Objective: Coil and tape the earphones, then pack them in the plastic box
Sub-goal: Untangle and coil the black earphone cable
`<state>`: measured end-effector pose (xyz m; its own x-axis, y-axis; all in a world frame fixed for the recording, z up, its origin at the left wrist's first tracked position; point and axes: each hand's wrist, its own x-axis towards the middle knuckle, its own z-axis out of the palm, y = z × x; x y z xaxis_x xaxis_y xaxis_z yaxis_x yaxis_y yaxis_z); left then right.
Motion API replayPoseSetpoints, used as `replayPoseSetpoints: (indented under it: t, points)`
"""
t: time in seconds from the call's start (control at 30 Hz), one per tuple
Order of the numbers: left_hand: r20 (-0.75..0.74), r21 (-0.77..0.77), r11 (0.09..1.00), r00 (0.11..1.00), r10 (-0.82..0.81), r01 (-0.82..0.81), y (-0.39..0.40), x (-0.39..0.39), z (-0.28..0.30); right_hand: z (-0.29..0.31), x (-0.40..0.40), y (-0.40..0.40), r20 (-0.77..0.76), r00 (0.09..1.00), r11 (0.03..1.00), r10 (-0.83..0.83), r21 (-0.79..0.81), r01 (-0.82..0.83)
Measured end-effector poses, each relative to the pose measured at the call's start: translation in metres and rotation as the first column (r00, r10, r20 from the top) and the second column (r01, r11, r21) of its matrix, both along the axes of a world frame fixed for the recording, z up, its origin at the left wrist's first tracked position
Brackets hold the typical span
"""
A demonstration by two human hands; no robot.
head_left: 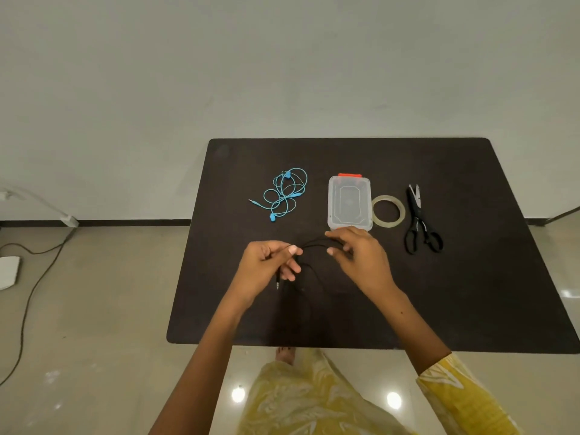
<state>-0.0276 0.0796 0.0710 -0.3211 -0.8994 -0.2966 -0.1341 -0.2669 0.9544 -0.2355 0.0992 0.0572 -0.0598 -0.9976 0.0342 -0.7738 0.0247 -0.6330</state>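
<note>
Black earphones [314,244] stretch between both hands above the middle of the dark table [470,293]. My left hand [266,265] pinches the cable, and the jack plug hangs below its fingers. My right hand [357,255] holds the other part of the cable in curled fingers. More black cable trails down onto the table between the hands, hard to see against the dark top. Blue earphones [284,193] lie loosely tangled at the back left. The clear plastic box [349,202] with an orange latch stands shut just beyond my right hand.
A roll of clear tape [388,211] lies flat right of the box. Black scissors [420,221] lie further right. On the floor to the left are a white power strip [67,218] and a dark cable [28,302].
</note>
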Motion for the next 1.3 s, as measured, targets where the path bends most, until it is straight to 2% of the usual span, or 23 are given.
replayPoseSetpoints:
  t: [0.13, 0.23, 0.6, 0.8, 1.07, 1.2, 1.3]
  points:
    - [0.035, 0.026, 0.998, 0.998, -0.061, 0.060, 0.001, -0.005, 0.002, 0.015, 0.023, 0.001, 0.002, 0.983, 0.977, 0.184, -0.108, -0.183]
    - [0.013, 0.056, 0.996, 0.998, -0.068, 0.067, 0.001, -0.007, 0.005, 0.019, 0.027, 0.000, 0.045, 0.972, 0.966, 0.229, -0.131, -0.222]
    - [-0.170, 0.149, 0.987, 0.985, -0.038, 0.063, 0.015, -0.007, 0.011, 0.008, 0.027, 0.002, 0.219, 0.967, 0.988, 0.131, -0.107, -0.110]
    - [-0.294, 0.156, 0.987, 0.956, 0.012, 0.035, 0.018, -0.013, 0.016, 0.000, 0.035, 0.005, 0.308, 0.948, 0.997, 0.074, -0.007, -0.076]
    - [-0.360, 0.189, 0.981, 0.933, 0.031, 0.040, 0.013, -0.010, 0.018, -0.001, 0.046, 0.015, 0.292, 0.953, 0.976, 0.085, 0.167, -0.139]
    - [-0.377, 0.216, 0.976, 0.925, 0.051, 0.034, 0.009, -0.007, 0.013, 0.003, 0.051, 0.022, 0.219, 0.960, 0.952, 0.176, 0.211, -0.223]
    - [-0.374, 0.219, 0.976, 0.924, 0.082, 0.002, 0.005, -0.006, 0.009, 0.007, 0.053, 0.025, 0.106, 0.960, 0.935, 0.260, 0.219, -0.278]
